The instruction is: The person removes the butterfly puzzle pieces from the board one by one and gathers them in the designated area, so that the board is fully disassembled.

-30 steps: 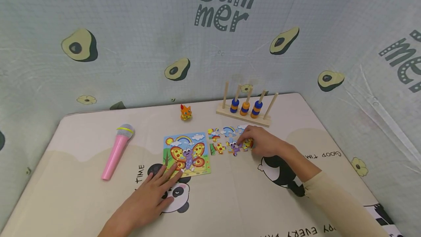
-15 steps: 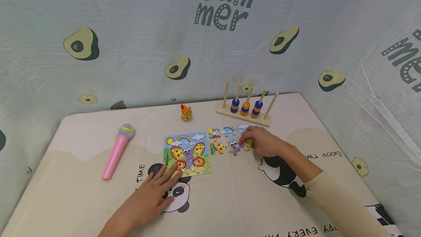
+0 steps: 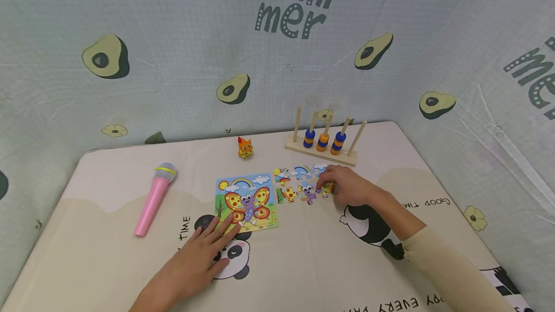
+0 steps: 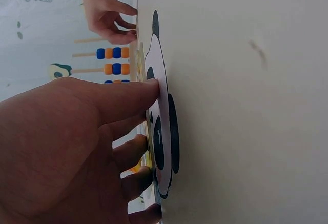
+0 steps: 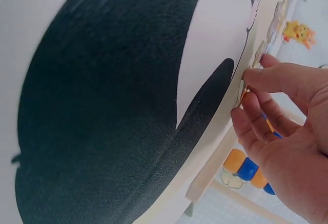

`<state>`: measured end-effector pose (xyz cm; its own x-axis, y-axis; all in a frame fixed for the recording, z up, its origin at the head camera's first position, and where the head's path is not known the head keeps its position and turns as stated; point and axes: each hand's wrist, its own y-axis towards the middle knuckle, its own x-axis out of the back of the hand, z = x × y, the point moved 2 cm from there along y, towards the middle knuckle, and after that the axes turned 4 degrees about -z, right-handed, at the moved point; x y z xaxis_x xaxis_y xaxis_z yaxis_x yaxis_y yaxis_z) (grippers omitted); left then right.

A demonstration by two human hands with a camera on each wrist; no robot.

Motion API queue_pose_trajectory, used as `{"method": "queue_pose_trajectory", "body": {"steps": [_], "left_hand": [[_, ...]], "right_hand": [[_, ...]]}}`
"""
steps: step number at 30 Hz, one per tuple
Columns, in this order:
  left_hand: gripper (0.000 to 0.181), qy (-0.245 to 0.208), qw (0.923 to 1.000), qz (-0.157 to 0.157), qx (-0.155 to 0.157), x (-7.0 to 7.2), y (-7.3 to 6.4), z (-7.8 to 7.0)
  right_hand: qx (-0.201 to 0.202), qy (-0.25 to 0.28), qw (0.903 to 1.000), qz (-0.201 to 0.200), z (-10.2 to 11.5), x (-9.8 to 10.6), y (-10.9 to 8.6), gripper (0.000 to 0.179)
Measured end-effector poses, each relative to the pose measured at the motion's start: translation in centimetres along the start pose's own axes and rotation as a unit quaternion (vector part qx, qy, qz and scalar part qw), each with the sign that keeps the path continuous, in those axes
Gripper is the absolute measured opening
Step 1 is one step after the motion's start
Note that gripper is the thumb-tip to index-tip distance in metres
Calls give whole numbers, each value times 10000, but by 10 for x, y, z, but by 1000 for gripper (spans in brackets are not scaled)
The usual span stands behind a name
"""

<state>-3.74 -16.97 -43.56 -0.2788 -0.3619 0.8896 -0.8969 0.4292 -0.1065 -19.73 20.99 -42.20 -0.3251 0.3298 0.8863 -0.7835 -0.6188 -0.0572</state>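
Observation:
A square butterfly picture board (image 3: 253,187) lies flat on the table, with my left hand (image 3: 195,256) resting at its lower left corner, fingers spread and fairly straight. Right of the board sit several loose jigsaw pieces in two rows, among them a rainbow piece (image 3: 302,172) and a purple butterfly-body piece (image 3: 308,193). My right hand (image 3: 350,187) pinches a yellow-and-red wing piece (image 3: 327,189) at the right end of the lower row. In the right wrist view the thumb and fingertips meet at that thin piece; the hand hides part of it.
Behind the pieces stands a wooden bead rack (image 3: 321,150) with blue and orange beads on upright pegs. A small orange fox-like toy (image 3: 245,148) sits beyond the board. To the left lies a pink toy microphone (image 3: 153,201). Printed fabric walls (image 3: 182,61) rise behind the table.
The right hand has shifted very slightly with the wing piece, which stays in the lower row. The left hand has kept its place on the board.

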Motion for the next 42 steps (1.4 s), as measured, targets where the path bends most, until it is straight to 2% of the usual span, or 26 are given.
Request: {"method": "queue_pose_trajectory", "body": {"steps": [12,19,26,36,42], "left_hand": [[67,-42,10000,-9,-33,1,-3,-2],[67,90,9999,-2,-57,4,-4,-4],[66,322,9994,-52,-129,9,-4,-4],[65,379,9990,-25,-222,9,-5,-4],[64,570,9973,-92,-451,12,-9,-7]], "right_hand": [[26,83,10000,-13,2,1,-2,53],[65,14,9997,-242,12,5,-2,46],[263,240,9988,-346,33,4,6,36],[725,412,9965,-46,73,-11,32,33],[859,613,9942,194,94,-20,44,31]]}}
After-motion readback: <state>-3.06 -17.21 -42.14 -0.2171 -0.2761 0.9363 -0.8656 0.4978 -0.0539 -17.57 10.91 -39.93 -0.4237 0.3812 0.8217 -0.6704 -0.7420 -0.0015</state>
